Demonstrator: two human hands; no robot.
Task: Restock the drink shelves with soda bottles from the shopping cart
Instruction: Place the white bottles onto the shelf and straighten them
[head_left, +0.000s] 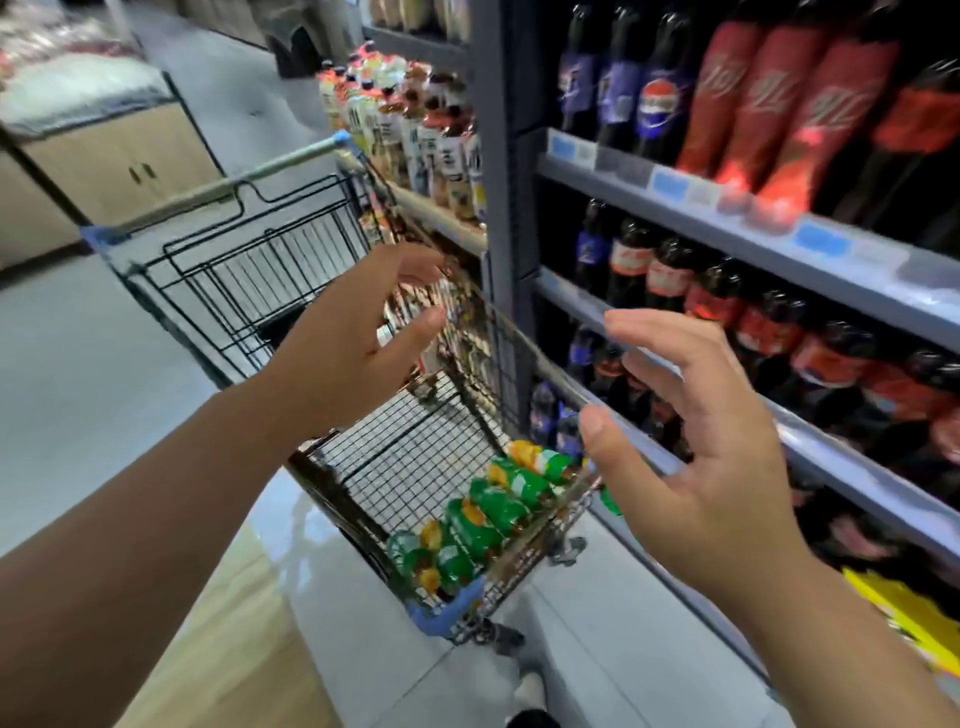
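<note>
A black wire shopping cart (249, 270) stands in the aisle below me. Several green soda bottles (488, 509) lie in a row along its near end. My left hand (358, 332) hovers above the cart's middle, fingers apart, holding nothing. My right hand (696, 447) is spread open above the cart's right edge, close to the grey drink shelves (727, 208). Those shelves carry dark cola bottles with red labels (779, 98) and blue labels (618, 83). The picture is blurred.
Farther down the aisle a shelf holds white-labelled drink bottles (410, 124). A wooden cabinet (130, 161) stands at the left across the grey floor. Yellow packaging (904, 613) sits low at the right. A shoe (530, 691) shows beneath the cart.
</note>
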